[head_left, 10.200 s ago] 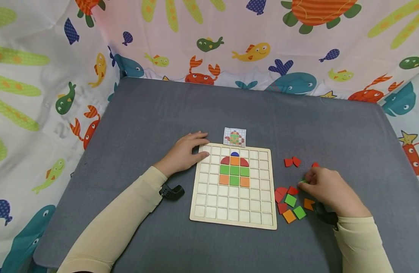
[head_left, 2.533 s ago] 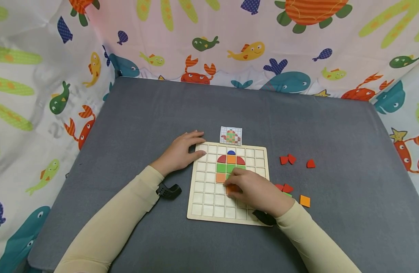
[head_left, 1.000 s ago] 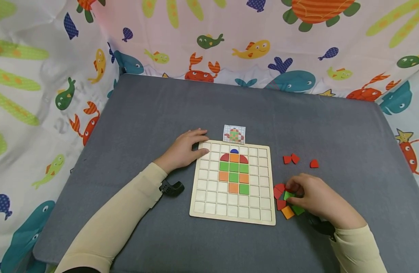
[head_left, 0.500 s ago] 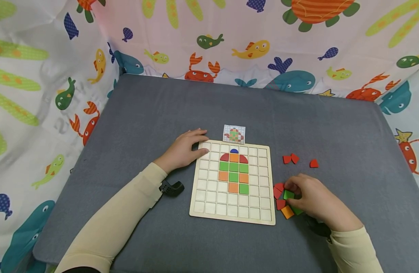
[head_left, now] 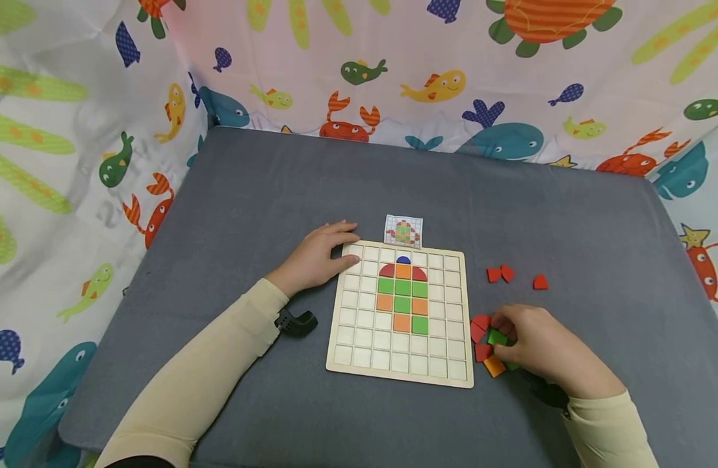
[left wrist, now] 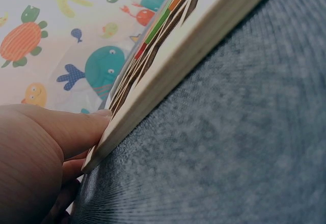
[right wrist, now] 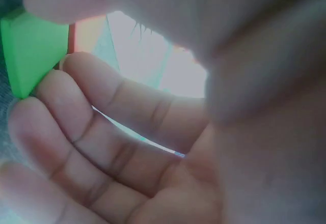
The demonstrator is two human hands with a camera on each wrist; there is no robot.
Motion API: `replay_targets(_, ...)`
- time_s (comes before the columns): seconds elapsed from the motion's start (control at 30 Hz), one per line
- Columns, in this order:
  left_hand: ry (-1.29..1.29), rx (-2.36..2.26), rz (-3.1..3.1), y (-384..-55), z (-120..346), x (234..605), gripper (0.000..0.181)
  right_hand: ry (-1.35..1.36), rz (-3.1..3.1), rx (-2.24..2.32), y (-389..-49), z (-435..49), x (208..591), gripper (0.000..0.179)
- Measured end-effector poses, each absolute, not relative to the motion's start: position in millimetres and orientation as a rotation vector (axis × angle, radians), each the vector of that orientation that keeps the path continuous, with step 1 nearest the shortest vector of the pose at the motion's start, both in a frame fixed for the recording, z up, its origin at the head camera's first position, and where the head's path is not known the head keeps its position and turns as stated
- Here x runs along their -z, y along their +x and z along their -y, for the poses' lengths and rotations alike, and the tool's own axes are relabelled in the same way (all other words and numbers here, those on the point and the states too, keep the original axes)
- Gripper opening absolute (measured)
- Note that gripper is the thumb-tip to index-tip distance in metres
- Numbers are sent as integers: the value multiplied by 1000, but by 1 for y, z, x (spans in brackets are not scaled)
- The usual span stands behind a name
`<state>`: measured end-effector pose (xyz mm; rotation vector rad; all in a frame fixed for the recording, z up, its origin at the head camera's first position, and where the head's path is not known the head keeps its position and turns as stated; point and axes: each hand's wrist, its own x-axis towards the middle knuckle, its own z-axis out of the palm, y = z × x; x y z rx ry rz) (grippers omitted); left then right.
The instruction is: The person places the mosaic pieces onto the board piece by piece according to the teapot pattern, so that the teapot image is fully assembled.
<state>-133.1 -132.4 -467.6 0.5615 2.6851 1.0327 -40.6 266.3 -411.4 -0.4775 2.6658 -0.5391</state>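
Bare-handed, a person in cream sleeves works over a gridded wooden board on a grey table. The right hand, just off the board's right side, has its grip clamped on a green tile, thumb at one edge and fingertips at another; a second green piece shows partly beneath the hand. Next to them lie a cluster of red pieces and an orange tile. Farther up the table rest three loose red pieces, two close together and one off to the right. The left hand touches the board's far left corner, its grip apart, thumb on the rim and fingers along the far edge, where a small printed card sits. On the grid, a blue half-round tops rows of red, orange and green, the lowest holding one orange and one green square. Cloth printed with sea creatures hangs behind.
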Motion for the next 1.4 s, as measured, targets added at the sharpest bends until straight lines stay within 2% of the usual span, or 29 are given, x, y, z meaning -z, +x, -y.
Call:
replay_targets(0.27, 570, -1038, -2682, -133, 132, 467, 51, -471, -2679, 524, -43, -262, 402, 23)
replay_targets(0.53, 561, -1034, -2684, -133, 133, 468, 51, -543, -2676, 481, -52, -236, 397, 19)
replay_targets(0.9, 576, -1027, -2688, -132, 133, 468, 50, -822, -2681, 353, -68, -189, 396, 19)
replay_targets(1.4, 582, -1014, -2704, -133, 133, 470, 51, -1019, -2616, 335, -75, -138, 399, 17)
